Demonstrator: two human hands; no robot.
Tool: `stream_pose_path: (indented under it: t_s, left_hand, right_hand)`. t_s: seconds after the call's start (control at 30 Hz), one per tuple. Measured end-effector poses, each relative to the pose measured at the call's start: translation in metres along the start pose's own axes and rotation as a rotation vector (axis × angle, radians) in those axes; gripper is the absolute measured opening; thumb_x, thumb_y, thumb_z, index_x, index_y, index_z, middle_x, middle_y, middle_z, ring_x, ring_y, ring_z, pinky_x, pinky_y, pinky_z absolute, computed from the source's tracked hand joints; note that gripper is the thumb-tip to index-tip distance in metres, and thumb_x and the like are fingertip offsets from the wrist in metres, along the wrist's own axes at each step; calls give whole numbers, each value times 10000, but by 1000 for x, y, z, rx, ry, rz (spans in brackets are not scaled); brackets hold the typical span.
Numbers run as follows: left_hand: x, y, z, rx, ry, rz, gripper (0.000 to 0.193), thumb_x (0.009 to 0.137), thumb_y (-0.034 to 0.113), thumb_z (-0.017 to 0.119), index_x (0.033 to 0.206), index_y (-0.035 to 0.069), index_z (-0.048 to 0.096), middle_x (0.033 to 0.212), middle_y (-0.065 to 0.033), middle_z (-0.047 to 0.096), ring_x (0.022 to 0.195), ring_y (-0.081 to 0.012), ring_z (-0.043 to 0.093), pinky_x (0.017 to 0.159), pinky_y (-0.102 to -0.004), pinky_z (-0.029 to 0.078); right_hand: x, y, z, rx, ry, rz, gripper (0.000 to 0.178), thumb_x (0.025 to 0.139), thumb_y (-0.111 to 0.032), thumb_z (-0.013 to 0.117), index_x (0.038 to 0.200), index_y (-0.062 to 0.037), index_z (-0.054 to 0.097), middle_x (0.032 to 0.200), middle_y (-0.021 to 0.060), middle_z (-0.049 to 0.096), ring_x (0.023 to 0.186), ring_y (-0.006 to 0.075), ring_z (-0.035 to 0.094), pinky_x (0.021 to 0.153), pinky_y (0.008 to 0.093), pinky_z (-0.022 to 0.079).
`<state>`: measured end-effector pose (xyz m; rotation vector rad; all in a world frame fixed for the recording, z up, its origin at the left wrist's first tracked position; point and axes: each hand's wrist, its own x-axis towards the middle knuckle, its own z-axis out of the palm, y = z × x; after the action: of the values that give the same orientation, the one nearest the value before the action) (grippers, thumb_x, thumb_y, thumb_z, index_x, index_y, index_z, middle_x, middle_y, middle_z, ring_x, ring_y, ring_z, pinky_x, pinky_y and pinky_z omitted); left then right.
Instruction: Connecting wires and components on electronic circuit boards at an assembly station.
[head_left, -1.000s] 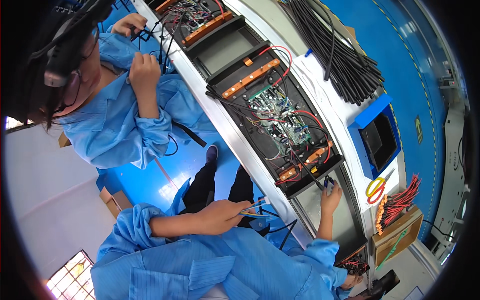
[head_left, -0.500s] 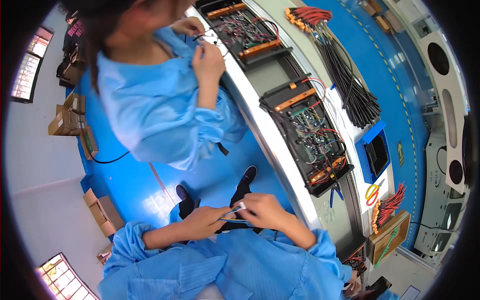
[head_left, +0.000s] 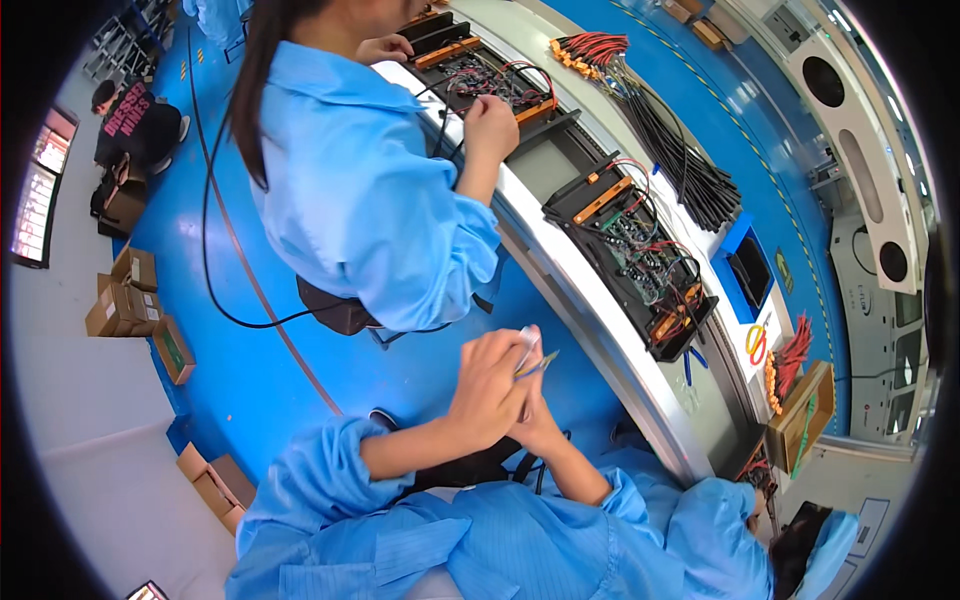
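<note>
Item: small white-and-yellow part (head_left: 530,352), held off the table.
Both hands are joined in front of the body, clear of the table's near edge (head_left: 600,330); left hand (head_left: 490,385) grip is closed on the part, apparently for close handling, right hand (head_left: 537,425) tucked beneath as support, its grip state not discernible. Open circuit tray (head_left: 640,255) lies on the table beyond.

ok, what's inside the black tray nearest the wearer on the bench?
The black tray holds a circuit board with red and black wires looped over it and orange connector strips at its ends. What lies beneath the board is covered.
</note>
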<state>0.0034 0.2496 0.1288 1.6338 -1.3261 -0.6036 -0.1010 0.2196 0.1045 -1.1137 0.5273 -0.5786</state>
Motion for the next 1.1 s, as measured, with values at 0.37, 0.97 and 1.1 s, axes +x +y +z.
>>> stream_pose_path:
  t_s: [0.37,0.97,1.1]
  left_hand:
    - [199,-68,92,305,-10,19,156,782,89,536,927,31,538,867,-122,513,662,-312,533,625,-390,450]
    - [242,-89,92,690,-370,-49,160,729,7,589,880,50,561,850,-50,515,675,-249,550,618,-332,470]
    - [264,-77,83,737,-550,52,78,742,20,573,817,39,577,803,-47,512,652,-245,544,602,-325,464]
  right_hand:
    - [-5,-47,-179,-12,248,282,387,971,-249,298,1067,63,506,492,-20,347,432,66,271,470,194,289]
    - [23,-63,-231,130,143,355,378,955,-268,344,1012,56,529,509,-1,385,421,62,250,492,189,297]
    - [25,-67,-235,116,114,380,349,971,-207,294,1045,50,518,521,-19,366,472,68,307,481,188,254]
